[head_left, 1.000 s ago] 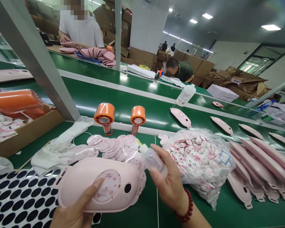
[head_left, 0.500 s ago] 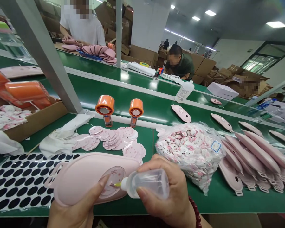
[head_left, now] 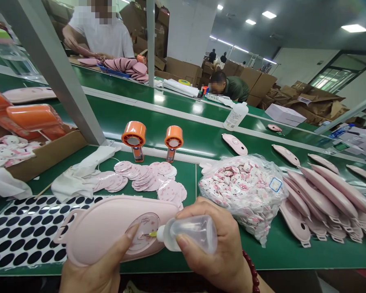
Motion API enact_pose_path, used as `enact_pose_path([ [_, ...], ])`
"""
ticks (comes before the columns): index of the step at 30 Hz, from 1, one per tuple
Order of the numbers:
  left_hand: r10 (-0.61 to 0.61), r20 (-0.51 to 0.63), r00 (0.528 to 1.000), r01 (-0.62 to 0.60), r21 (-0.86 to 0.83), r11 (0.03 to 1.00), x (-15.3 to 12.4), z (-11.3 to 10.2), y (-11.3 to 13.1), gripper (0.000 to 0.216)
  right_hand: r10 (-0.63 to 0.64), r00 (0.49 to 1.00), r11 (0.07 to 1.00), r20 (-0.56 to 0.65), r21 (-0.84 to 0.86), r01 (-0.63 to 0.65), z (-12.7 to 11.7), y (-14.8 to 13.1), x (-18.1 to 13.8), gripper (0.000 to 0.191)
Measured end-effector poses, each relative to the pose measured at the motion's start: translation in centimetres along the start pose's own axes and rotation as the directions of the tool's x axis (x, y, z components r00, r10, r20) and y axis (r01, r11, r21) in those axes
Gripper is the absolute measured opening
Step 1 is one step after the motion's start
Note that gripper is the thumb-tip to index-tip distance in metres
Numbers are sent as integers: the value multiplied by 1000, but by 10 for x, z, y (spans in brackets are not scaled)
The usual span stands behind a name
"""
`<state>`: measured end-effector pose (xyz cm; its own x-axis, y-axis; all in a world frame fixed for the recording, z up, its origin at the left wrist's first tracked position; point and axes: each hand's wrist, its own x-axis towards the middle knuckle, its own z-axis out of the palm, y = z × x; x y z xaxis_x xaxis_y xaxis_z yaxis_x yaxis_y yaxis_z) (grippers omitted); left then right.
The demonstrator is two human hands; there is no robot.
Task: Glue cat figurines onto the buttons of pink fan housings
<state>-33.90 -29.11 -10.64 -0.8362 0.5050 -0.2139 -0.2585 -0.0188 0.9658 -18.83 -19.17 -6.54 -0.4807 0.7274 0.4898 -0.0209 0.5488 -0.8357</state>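
My left hand (head_left: 99, 260) grips a pink oval plastic casing (head_left: 100, 228) near the table's front edge, its thumb resting by a round printed disc (head_left: 146, 230) set into the casing. A loop sticks out at the casing's left end. Closed around a clear squeeze bottle (head_left: 191, 234) is my right hand (head_left: 219, 240). The bottle lies tilted sideways, its thin yellowish tip pointing at the disc; whether the tip touches the surface I cannot tell. Behind the casing lie several loose pink printed discs (head_left: 146, 177).
A plastic bag of small rabbit-face pieces (head_left: 240, 191) sits right of centre, beside a pile of pink casings (head_left: 326, 195). Two orange handheld fans (head_left: 134, 138) stand behind the discs. A sheet of black round stickers (head_left: 20, 232) lies left. Two people (head_left: 100, 32) work across the line.
Bottle and casing stay nearly in place, with the tip still over the disc. The casings on the belt have shifted slightly right. Across the line, one person's head has dropped lower.
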Motion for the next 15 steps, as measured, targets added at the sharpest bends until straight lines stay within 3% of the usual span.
enact_pose_path([
  [4, -54, -1, 999, 54, -19, 998, 2, 0, 0, 60, 29, 1000, 999, -8, 15, -29, 2, 1, -5, 12],
  [7, -168, -4, 986, 167, -63, 984, 5, 3, -1, 64, 130, 991, 982, -27, 141, -124, 3, 6, -10, 12],
  [11, -376, 3, 927, 370, -183, 911, 9, 8, 0, 73, 338, 939, 894, -68, 336, -297, -6, 23, -10, 19],
  [15, -453, -16, 891, 443, -179, 878, 18, -1, -9, 66, 431, 895, 868, -114, 323, -377, -17, 46, 11, 28],
])
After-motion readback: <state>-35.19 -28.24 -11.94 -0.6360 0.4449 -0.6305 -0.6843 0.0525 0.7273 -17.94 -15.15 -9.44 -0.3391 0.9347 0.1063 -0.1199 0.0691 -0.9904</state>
